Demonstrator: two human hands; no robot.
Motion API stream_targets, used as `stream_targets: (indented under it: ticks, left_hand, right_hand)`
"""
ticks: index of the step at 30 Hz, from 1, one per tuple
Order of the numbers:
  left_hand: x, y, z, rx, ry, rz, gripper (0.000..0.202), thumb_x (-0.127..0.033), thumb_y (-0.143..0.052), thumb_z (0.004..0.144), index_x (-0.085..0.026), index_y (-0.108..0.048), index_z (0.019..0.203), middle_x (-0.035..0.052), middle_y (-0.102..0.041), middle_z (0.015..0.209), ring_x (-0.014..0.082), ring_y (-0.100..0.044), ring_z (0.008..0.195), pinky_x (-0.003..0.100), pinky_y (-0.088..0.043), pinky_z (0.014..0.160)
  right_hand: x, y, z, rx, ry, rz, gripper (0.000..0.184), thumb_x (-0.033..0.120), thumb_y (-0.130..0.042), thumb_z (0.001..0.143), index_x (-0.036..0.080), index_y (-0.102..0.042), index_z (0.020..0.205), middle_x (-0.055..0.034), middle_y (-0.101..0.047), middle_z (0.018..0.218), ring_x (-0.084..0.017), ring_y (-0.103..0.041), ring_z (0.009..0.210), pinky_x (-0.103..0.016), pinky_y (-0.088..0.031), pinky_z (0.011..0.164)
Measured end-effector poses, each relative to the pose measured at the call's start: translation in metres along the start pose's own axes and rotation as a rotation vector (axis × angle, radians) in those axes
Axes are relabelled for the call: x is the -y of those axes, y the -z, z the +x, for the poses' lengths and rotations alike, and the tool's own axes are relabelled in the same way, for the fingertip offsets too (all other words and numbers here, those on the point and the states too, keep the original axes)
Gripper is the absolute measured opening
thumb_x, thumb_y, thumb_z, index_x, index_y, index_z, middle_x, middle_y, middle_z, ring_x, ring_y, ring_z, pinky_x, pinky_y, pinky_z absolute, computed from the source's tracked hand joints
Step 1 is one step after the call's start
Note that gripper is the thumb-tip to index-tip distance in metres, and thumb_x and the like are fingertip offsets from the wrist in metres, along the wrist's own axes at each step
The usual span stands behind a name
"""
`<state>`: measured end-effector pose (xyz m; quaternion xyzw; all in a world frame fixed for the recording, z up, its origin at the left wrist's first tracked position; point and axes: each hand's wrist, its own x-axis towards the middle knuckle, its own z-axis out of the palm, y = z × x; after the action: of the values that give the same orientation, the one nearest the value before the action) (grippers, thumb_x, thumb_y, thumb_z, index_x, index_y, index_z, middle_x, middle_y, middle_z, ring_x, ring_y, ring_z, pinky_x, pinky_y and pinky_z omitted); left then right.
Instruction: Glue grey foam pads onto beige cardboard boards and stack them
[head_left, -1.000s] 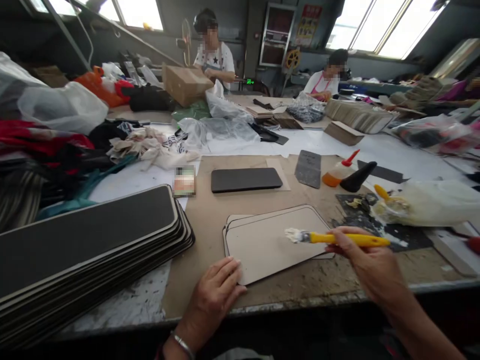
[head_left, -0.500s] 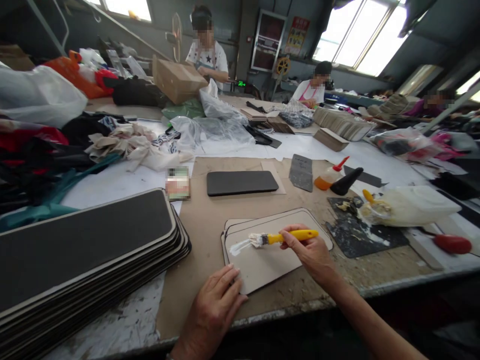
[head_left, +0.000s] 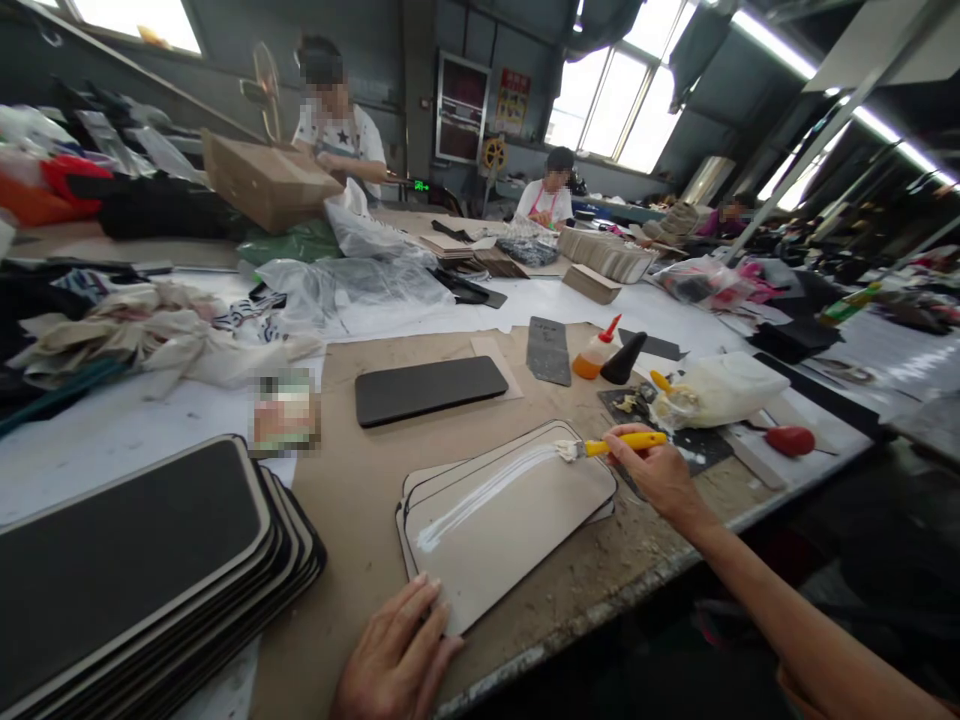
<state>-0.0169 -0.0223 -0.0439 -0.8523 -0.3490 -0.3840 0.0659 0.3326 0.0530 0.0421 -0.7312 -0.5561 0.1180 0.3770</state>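
Observation:
My right hand [head_left: 657, 472] is closed around the yellow handle of a brush [head_left: 611, 444]. White paste clings to its bristles, which touch the top beige panel [head_left: 517, 520] near its far right end. A long white streak [head_left: 487, 490] runs along that panel's far side. Beneath it lie more rounded panels, slightly fanned out. At the near left corner rests my left hand [head_left: 401, 645], fingers stretched out, their tips on the panel's edge. Beyond the panels sits a dark padded piece [head_left: 431, 388] on the brown sheet [head_left: 330, 500].
A tall stack of dark panels [head_left: 150, 540] stands at the left. To the right are an orange-filled bottle [head_left: 596, 352], a paste-smeared white container [head_left: 724, 388] and a red-handled tool [head_left: 789, 440]. Cloth scraps, plastic bags and a cardboard box [head_left: 262, 180] lie farther back; co-workers sit beyond.
My right hand has drawn the brush rightward along the panel, lengthening the white streak. My left hand stays at the near corner. The camera view has turned to the right.

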Motion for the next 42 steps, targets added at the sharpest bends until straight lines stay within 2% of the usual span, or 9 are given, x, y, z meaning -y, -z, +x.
stream_targets:
  ticks: [6, 14, 18, 21, 25, 28, 33, 37, 42]
  left_hand:
    - [-0.002, -0.002, -0.002, 0.023, 0.042, -0.036, 0.021, -0.026, -0.053, 0.086, -0.018, -0.062, 0.103, 0.0083, -0.068, 0.104, 0.0196, -0.062, 0.101, 0.028, -0.055, 0.082]
    - [-0.012, 0.001, 0.004, -0.063, 0.159, -0.073, 0.019, -0.026, -0.051, 0.087, -0.015, -0.060, 0.099, 0.0101, -0.067, 0.098, 0.0189, -0.066, 0.090, 0.030, -0.056, 0.079]
    - [-0.013, 0.001, 0.003, -0.057, 0.163, -0.075, 0.019, -0.028, -0.051, 0.087, -0.013, -0.059, 0.098, 0.0120, -0.066, 0.096, 0.0203, -0.065, 0.089, 0.032, -0.057, 0.076]
    - [-0.013, 0.003, 0.003, -0.061, 0.151, -0.080, 0.017, -0.025, -0.053, 0.086, -0.013, -0.059, 0.097, 0.0116, -0.065, 0.097, 0.0212, -0.064, 0.093, 0.035, -0.056, 0.079]
    - [-0.014, 0.005, 0.004, -0.063, 0.147, -0.043, 0.014, -0.025, -0.054, 0.085, -0.016, -0.061, 0.093, 0.0086, -0.066, 0.093, 0.0211, -0.063, 0.093, 0.036, -0.055, 0.081]
    - [-0.014, 0.006, 0.004, -0.050, 0.149, -0.017, 0.014, -0.025, -0.054, 0.086, -0.017, -0.061, 0.094, 0.0079, -0.066, 0.094, 0.0212, -0.062, 0.095, 0.036, -0.055, 0.082]
    - [-0.014, 0.005, 0.003, -0.049, 0.141, 0.000, 0.015, -0.024, -0.054, 0.086, -0.015, -0.060, 0.096, 0.0095, -0.066, 0.096, 0.0217, -0.062, 0.095, 0.037, -0.054, 0.082]
    - [-0.015, 0.004, 0.001, -0.044, 0.159, -0.010, 0.015, -0.024, -0.053, 0.086, -0.015, -0.059, 0.097, 0.0094, -0.065, 0.097, 0.0204, -0.062, 0.094, 0.035, -0.054, 0.082]
    - [-0.019, 0.006, 0.002, -0.043, 0.249, -0.028, 0.024, -0.032, -0.047, 0.089, -0.014, -0.055, 0.102, 0.0095, -0.063, 0.095, 0.0194, -0.062, 0.090, 0.034, -0.053, 0.081]
  right_hand:
    - [0.013, 0.009, -0.026, -0.070, 0.274, -0.172, 0.024, 0.043, -0.051, 0.082, 0.021, -0.060, 0.078, -0.0056, -0.065, 0.081, -0.021, -0.064, 0.075, -0.034, -0.050, 0.074]
    - [0.082, -0.043, -0.106, 0.102, 0.567, 0.005, 0.014, 0.020, -0.046, 0.088, 0.022, -0.060, 0.091, -0.0067, -0.063, 0.083, -0.020, -0.062, 0.082, -0.035, -0.052, 0.076]
    - [0.114, -0.057, -0.142, 0.200, 0.606, 0.137, 0.017, 0.017, -0.046, 0.088, 0.022, -0.060, 0.094, -0.0071, -0.064, 0.083, -0.021, -0.061, 0.083, -0.035, -0.053, 0.075]
    - [0.121, -0.057, -0.154, 0.231, 0.537, 0.263, 0.014, 0.018, -0.048, 0.087, 0.022, -0.060, 0.093, -0.0064, -0.064, 0.084, -0.019, -0.061, 0.082, -0.032, -0.053, 0.075]
    - [0.105, -0.048, -0.149, 0.203, 0.331, 0.327, 0.010, 0.026, -0.052, 0.086, 0.021, -0.061, 0.084, -0.0043, -0.063, 0.080, -0.017, -0.062, 0.076, -0.028, -0.052, 0.071]
    - [0.077, -0.033, -0.134, 0.149, 0.170, 0.252, 0.017, 0.035, -0.055, 0.085, 0.019, -0.061, 0.083, -0.0056, -0.064, 0.080, -0.018, -0.063, 0.074, -0.028, -0.052, 0.066]
    - [0.028, -0.002, -0.103, -0.011, 0.053, 0.075, 0.031, 0.050, -0.054, 0.081, 0.019, -0.060, 0.082, -0.0063, -0.065, 0.080, -0.020, -0.063, 0.067, -0.031, -0.052, 0.062]
    - [0.009, 0.019, -0.083, -0.113, 0.074, -0.086, 0.035, 0.053, -0.050, 0.081, 0.019, -0.060, 0.079, -0.0060, -0.065, 0.079, -0.021, -0.064, 0.069, -0.032, -0.051, 0.068]
    - [0.004, 0.029, -0.066, -0.189, 0.289, -0.218, 0.030, 0.047, -0.046, 0.085, 0.020, -0.060, 0.081, -0.0073, -0.065, 0.085, -0.022, -0.063, 0.081, -0.036, -0.049, 0.080]
